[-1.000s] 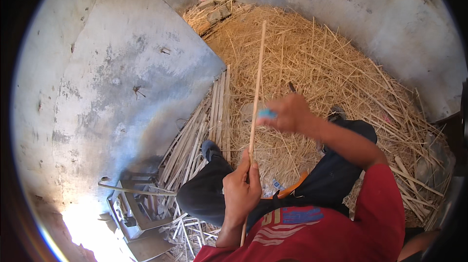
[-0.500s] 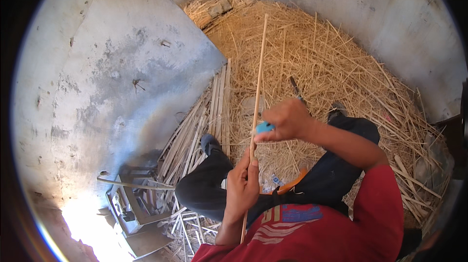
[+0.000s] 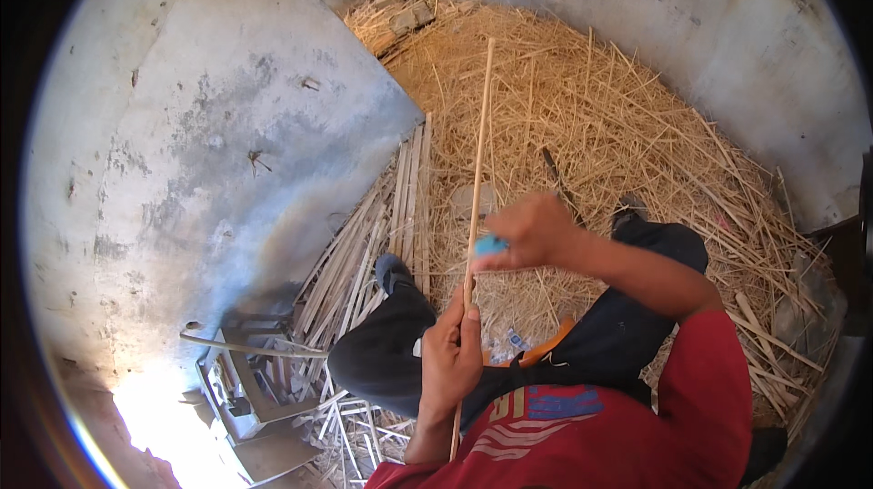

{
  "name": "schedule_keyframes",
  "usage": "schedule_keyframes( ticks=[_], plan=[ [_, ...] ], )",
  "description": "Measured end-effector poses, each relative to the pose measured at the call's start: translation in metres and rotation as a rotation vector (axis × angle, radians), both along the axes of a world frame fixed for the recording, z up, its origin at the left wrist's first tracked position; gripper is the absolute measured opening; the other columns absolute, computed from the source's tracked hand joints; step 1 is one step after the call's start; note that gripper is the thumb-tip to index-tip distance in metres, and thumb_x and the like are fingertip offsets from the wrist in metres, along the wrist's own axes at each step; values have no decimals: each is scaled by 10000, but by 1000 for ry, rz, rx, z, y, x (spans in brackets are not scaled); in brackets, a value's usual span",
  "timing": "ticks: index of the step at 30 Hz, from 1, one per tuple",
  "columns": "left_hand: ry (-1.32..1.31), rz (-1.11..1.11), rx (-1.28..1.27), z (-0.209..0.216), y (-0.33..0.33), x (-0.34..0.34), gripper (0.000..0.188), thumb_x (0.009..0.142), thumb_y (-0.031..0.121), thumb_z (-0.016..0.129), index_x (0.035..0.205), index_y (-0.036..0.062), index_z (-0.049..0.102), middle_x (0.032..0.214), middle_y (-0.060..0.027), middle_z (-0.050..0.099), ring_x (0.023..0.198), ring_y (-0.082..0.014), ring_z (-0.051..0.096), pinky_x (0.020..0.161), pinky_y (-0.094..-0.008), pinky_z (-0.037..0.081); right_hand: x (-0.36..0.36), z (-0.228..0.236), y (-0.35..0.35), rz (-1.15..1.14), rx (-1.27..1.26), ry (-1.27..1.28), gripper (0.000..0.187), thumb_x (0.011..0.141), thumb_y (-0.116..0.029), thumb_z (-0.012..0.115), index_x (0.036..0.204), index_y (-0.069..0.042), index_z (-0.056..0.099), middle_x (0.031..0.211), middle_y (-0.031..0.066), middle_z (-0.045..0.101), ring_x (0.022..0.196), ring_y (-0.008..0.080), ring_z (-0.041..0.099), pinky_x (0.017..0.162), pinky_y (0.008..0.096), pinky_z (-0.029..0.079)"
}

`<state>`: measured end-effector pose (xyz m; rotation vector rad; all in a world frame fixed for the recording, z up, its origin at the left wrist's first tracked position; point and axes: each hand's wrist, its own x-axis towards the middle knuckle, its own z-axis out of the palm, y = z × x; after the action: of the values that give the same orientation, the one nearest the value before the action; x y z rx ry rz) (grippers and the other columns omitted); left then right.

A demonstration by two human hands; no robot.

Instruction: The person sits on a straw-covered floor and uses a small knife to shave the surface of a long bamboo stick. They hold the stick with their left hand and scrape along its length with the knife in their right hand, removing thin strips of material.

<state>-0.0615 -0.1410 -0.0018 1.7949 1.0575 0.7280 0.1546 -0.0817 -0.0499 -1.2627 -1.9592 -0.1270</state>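
A long, thin wooden strip (image 3: 482, 134) runs from beside my body up over the straw. My left hand (image 3: 451, 353) is closed round its lower part, with the thumb lying along it. Just above, my right hand (image 3: 536, 233) is a closed fist against the strip, slightly blurred. A small light-blue object (image 3: 489, 245) shows between its fingers, beside the strip; its kind is hard to make out. Beyond the right hand, a dark, slender tool (image 3: 551, 164) lies on the straw, partly hidden by that hand.
Straw and shavings (image 3: 637, 134) cover the floor between pale, worn walls (image 3: 227, 107). Long flat strips (image 3: 400, 198) lie in a bundle at left, near a grey wooden frame (image 3: 264, 398). My bent legs flank the work, with an orange item (image 3: 550, 344) between them.
My right hand has shifted slightly down along the strip with the blue object. The strip's far tip sits a little lower and further left. My left hand keeps its hold.
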Motion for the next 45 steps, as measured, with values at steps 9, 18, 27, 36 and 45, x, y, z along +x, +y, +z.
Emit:
schedule_keyframes(
  ticks=[9,18,27,36,45],
  plan=[
    [119,88,-30,1,-2,-4,394,973,126,515,1314,-70,500,582,-19,451,514,-60,415,461,-252,342,1,-4,8,-34,-47,37,640,798,-724,543,594,-117,549,488,65,516,429,263,566,407,371,425],
    [254,95,102,3,2,1,376,959,125,512,1286,-60,527,560,-117,493,467,-159,501,469,-303,398,37,-13,40,-206,-178,3,654,775,-739,559,558,-124,509,465,60,502,416,225,555,398,355,414],
    [204,103,-2,-3,-11,-8,379,960,129,518,1289,-59,527,591,-106,512,503,-125,499,486,-293,405,29,-25,38,-248,-50,3,651,825,-726,510,583,-125,558,452,40,511,379,207,517,375,350,396],
    [172,95,-31,-6,-18,-16,380,963,145,525,1280,-63,530,578,-104,500,500,-120,490,479,-295,401,11,-16,10,-92,-135,-79,695,852,-756,420,580,-132,558,445,21,485,366,178,487,352,343,362],
    [101,-17,-237,10,-50,-23,390,981,114,506,1324,-71,487,621,-11,479,553,-34,420,479,-226,348,158,-35,78,-522,-295,-26,740,866,-800,264,592,-162,519,451,-38,368,369,113,361,335,290,293]
  ],
)
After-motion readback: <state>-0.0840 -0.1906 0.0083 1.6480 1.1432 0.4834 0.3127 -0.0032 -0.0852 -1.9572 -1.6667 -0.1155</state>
